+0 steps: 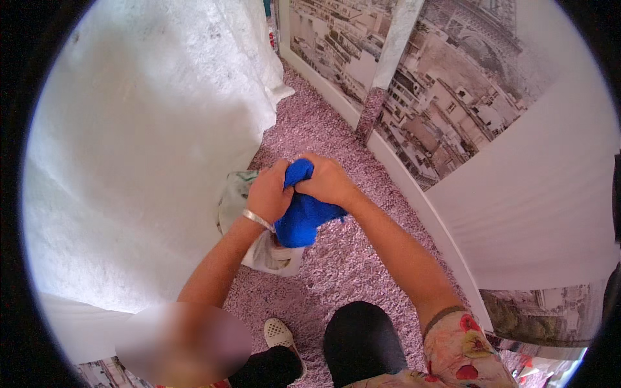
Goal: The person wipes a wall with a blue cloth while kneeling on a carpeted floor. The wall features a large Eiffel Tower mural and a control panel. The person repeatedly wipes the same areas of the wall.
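A bright blue cloth hangs from my two hands at the middle of the view. My left hand, with a silver bracelet at the wrist, grips its upper left side. On its upper right side, my right hand is closed with the fingers curled over the fabric. Part of the cloth pokes up between the hands, and the rest drapes below them. Behind and under the left hand, a whitish bag or cloth lies on the floor, partly hidden by the arm and the blue cloth.
Pink shaggy carpet covers the floor. A large white fluffy cover fills the left side. Panels printed with a city picture stand along the right. Below are a perforated white shoe and a black-clad knee.
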Demonstrator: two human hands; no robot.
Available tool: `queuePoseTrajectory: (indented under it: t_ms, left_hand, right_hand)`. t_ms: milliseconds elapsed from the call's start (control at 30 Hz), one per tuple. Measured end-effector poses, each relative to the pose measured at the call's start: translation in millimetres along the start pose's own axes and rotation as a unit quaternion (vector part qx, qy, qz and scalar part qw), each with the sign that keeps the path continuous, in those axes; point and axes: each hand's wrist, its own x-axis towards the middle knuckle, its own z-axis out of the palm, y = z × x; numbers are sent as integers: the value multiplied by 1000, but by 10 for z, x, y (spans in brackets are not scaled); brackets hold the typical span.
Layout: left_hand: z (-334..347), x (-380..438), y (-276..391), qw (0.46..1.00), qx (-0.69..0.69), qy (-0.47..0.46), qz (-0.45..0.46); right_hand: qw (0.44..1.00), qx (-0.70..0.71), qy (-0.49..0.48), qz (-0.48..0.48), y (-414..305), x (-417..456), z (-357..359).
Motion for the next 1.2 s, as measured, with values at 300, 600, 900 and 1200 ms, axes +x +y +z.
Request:
queuePoseTrajectory:
  t_ms: [300, 600, 900, 1200]
  left_hand:
    - [-138, -336, -679, 951, 108, -283, 59]
    - [37, -664, -805, 966, 96, -225, 79]
    - [132, 127, 9, 992, -114, -59, 6]
    - [1007, 677, 1183, 950, -309, -40, 3]
  right_hand:
    - [963, 97, -242, -74, 110, -86, 646]
    - [954, -8, -290, -71, -3, -130, 773]
    - [984, 65, -151, -64, 217, 23, -310]
    - [989, -130, 33, 64, 124, -733, -1578]
